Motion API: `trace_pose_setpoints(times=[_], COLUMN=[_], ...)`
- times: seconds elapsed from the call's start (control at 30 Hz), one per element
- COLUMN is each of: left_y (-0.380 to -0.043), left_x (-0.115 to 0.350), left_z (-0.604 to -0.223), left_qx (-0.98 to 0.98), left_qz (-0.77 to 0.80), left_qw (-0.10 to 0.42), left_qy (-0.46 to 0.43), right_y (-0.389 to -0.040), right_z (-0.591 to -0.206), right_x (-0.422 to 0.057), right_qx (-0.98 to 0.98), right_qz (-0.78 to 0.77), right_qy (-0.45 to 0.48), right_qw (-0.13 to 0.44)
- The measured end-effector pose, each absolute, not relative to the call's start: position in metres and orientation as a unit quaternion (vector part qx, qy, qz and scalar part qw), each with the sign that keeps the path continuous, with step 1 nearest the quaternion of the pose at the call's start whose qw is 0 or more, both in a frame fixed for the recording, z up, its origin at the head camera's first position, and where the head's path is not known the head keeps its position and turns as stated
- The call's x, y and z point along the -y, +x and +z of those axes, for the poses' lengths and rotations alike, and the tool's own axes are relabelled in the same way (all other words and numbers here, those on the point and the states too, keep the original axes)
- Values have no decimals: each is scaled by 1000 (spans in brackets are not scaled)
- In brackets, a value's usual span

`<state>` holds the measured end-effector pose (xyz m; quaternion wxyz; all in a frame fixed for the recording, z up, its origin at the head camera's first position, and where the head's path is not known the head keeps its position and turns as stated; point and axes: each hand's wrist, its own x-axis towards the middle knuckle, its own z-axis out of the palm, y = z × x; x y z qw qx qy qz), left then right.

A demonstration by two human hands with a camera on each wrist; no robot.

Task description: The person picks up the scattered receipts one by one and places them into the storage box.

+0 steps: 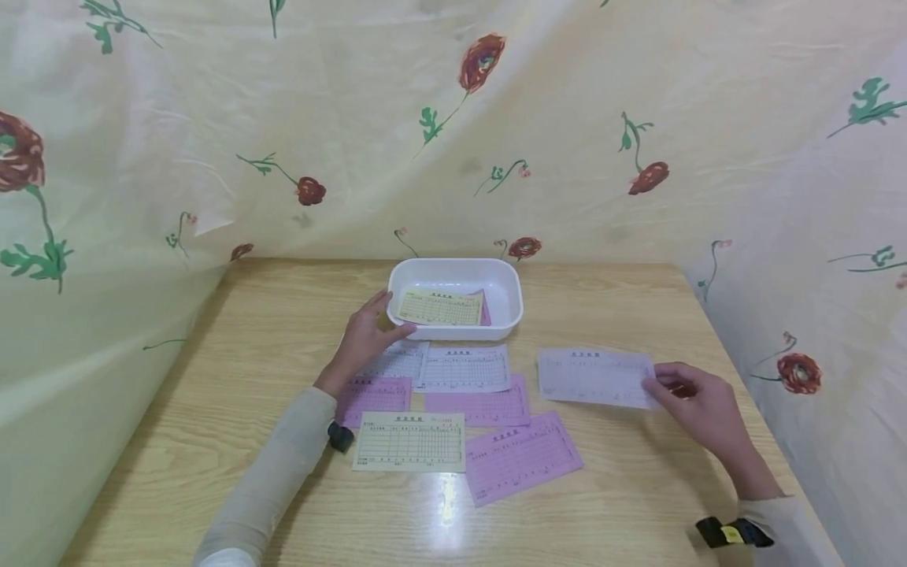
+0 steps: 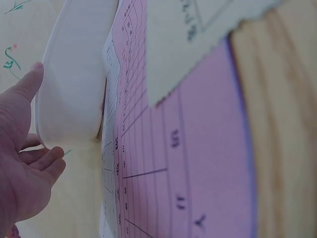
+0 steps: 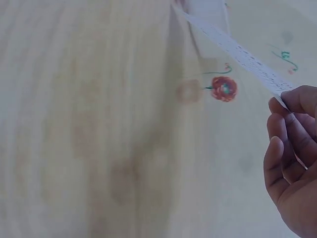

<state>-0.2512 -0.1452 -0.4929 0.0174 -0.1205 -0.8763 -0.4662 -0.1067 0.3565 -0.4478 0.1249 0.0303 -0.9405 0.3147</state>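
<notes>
A white plastic tray (image 1: 505, 321) stands at the back of the table, with a pale yellow printed slip (image 1: 441, 308) and a pink slip inside. My left hand (image 1: 363, 340) holds its left front corner, thumb at the front rim and fingers round the left end. At the right, my right hand (image 1: 701, 402) pinches the short edge of a white printed slip (image 1: 594, 378), raised above the table. In the right wrist view that slip (image 3: 242, 57) runs away from the thumb and fingertips, seen nearly edge-on.
Between the arms lie a white slip (image 1: 464, 368), another white slip (image 1: 397, 361), overlapped pink slips (image 1: 489, 407), a pale green slip (image 1: 409, 442) and a tilted pink slip (image 1: 523, 458). Flowered cloth (image 1: 368, 118) hangs behind and beside the wooden table (image 1: 602, 512).
</notes>
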Motion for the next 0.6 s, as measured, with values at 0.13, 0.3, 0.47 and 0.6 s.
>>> trace_pose_setpoints(times=[0.13,0.3,0.47,0.6], left_y=[-251,-251,-250,-250], left_x=[146,146,146,146], left_z=[-493,-493,-493,-493], left_qx=[875,878,875,874], left_qz=[-469,-465,-469,-472], left_qw=[16,16,12,11], left_qy=[-117,-115,-116,-116], right_y=[-111,-120,-130,-140], right_z=[-438,-426,-412,-402], right_x=[-354,-350,-344,-338], right_qx=[938,928,919,916], right_qz=[324,341,359,365], right_qy=[26,39,51,48], right_qw=[124,142,158,157])
